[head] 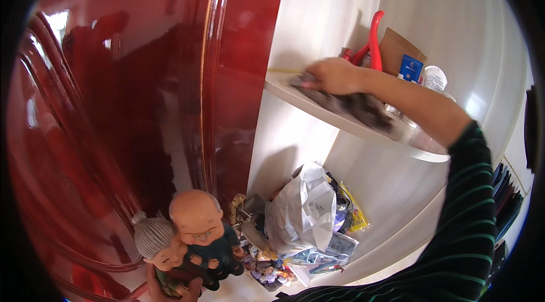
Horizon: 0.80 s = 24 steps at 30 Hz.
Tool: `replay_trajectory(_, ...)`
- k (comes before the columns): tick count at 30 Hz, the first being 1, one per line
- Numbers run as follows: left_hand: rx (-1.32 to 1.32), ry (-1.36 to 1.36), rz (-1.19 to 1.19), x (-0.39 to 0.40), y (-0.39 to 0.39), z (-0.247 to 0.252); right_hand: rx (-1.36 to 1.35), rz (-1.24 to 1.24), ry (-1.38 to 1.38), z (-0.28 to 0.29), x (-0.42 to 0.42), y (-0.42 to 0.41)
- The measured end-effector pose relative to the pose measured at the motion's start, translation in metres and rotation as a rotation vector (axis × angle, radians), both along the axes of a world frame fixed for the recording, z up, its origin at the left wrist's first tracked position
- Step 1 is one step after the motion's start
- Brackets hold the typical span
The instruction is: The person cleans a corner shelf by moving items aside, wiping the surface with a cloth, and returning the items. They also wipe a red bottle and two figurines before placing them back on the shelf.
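My right hand [338, 76] grips a dark grey cloth [355, 106], blurred by motion, on the upper white corner shelf [279, 82]. The cloth lies along the shelf's front edge. Low in the view, my left hand [193, 289] holds a painted figurine of an old couple [198, 229] upright, its fingers around the lower part of the grey-haired figure. Just behind my right hand stands a red curved object [375, 40], its lower end hidden by my wrist.
A brown cardboard piece [400, 51], a blue tube [411, 68] and a white round container [435, 78] stand on the upper shelf. Below are a white plastic bag [304, 212] and several small packets [272, 274]. A glossy red cabinet panel [170, 68] rises at left.
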State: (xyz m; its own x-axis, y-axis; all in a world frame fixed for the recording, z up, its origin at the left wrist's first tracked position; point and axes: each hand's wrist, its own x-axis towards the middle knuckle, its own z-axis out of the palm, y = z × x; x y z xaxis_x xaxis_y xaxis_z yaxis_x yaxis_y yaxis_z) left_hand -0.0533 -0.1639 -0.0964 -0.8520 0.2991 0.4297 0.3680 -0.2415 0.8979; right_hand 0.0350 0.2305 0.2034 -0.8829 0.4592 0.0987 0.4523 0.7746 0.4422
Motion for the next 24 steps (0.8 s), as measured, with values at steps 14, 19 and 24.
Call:
replay_trajectory(14,0.02,0.006,-0.119,0.002,0.02,-0.014,0.044,0.167,0.065,-0.004,-0.012,-0.011)
replay_trajectory(19,-0.029,0.154,-0.116,-0.004,0.02,-0.017,0.1,-0.176,-0.027,-0.002,0.011,0.041)
replay_trajectory(24,-0.01,0.074,-0.07,-0.005,0.015,-0.008,-0.01,-0.011,0.089,-0.005,-0.057,-0.002)
